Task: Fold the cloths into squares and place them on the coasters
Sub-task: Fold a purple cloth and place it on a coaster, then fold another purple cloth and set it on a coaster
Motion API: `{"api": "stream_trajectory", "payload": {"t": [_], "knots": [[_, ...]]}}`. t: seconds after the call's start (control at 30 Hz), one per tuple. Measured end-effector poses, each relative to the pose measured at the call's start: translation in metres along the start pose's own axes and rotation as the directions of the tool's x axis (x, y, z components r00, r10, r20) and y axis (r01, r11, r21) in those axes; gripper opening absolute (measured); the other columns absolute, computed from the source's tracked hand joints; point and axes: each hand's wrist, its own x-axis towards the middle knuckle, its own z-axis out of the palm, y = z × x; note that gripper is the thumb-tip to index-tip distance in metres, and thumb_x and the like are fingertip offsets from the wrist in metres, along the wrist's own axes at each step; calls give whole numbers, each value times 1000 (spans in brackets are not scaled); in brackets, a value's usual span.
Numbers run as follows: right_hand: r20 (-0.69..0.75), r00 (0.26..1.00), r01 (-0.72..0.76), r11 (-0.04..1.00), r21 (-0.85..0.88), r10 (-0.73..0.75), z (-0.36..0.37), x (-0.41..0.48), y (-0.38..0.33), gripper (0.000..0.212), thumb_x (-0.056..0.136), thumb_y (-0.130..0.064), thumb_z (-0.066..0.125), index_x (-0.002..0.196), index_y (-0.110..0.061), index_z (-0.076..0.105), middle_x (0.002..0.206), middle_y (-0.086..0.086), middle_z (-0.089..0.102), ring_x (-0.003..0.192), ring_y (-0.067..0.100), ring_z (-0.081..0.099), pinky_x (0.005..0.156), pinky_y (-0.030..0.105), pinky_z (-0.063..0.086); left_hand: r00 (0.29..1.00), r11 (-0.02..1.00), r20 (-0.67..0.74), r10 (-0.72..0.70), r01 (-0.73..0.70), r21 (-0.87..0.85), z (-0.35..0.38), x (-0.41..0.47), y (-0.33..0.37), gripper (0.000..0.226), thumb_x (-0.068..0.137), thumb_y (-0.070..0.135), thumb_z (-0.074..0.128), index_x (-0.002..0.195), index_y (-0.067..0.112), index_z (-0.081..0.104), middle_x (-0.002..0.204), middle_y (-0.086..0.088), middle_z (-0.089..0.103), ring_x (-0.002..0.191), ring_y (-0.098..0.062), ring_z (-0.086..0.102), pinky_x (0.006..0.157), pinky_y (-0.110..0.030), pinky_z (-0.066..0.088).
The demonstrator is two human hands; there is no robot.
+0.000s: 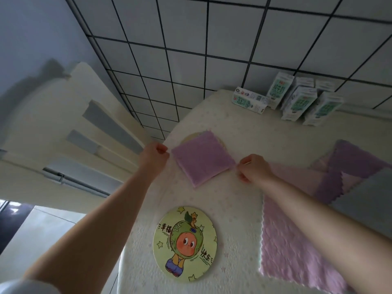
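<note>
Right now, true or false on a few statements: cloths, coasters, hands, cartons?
1. The folded purple cloth lies on the far coaster. True.
2. The cartoon coaster already has a cloth on it. False: it is bare.
3. All the milk cartons stand upright. False: the leftmost carton lies on its side.
4. The left hand and right hand are at opposite corners of the folded purple cloth. True.
5. No cloths remain unfolded. False: the unfolded cloths lie spread on the table's right side.
</note>
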Motion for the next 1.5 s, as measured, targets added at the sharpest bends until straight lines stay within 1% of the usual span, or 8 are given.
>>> {"api": "stream_trajectory", "payload": {"t": [0.1,0.27,0.47,0.87,1.1,1.3,1.4,1.5], "knots": [[-21,999,23,999,-48,-24,-14,-18,14,9,78,-14,65,80,-18,56,91,17,69,85,33,68,80,44,55,996,996,32,88,-89,33,-6,-23,4,12,85,11,63,87,22,61,96,-7,68,86,-25,64,76,-35,54],[-45,986,137,940,-311,-158,-45,-74,48,24,84,-15,60,107,-10,60,107,11,67,103,29,61,82,27,43,945,928,146,292,-317,195,-5,-85,15,12,88,13,57,93,24,61,90,2,64,78,-17,61,67,-32,53],[-70,962,217,899,-380,-262,-85,-137,102,23,82,-9,58,104,-6,60,103,14,68,99,31,62,79,30,45,882,837,259,393,-460,297,25,-169,22,12,86,19,55,94,24,62,91,-1,67,79,-26,64,70,-39,57],[-105,974,149,921,-361,-199,-190,-199,258,12,81,-7,55,90,-10,62,87,13,67,84,30,63,68,31,45,672,593,492,553,-732,335,167,-333,60,19,87,14,53,103,18,62,104,0,67,90,-22,62,67,-31,51],[-9,969,223,886,-407,-247,-232,-203,332,14,80,-10,63,94,-10,61,92,8,67,90,24,63,75,29,45,521,436,569,636,-851,292,248,-388,68,26,87,12,57,112,13,61,114,-3,62,107,-23,53,82,-42,51],[83,939,315,736,-599,-334,-227,-197,338,42,78,-45,67,106,-14,57,108,4,59,102,24,56,80,31,47,301,190,613,731,-952,242,284,-401,55,31,80,0,60,108,10,68,115,-7,67,109,-24,59,79,-42,57],[113,930,336,689,-642,-349,-215,-192,344,55,75,-45,69,116,-12,54,117,8,56,109,27,52,86,36,50,286,187,654,700,-958,219,290,-403,57,46,87,8,36,124,21,59,136,1,54,125,-19,50,97,-40,49],[92,917,359,700,-618,-388,-215,-186,346,37,80,-31,65,110,-11,58,114,9,56,106,29,54,79,40,53,277,179,662,696,-960,214,292,-403,61,57,86,10,28,135,31,48,146,7,43,132,-14,43,107,-36,41]]}}
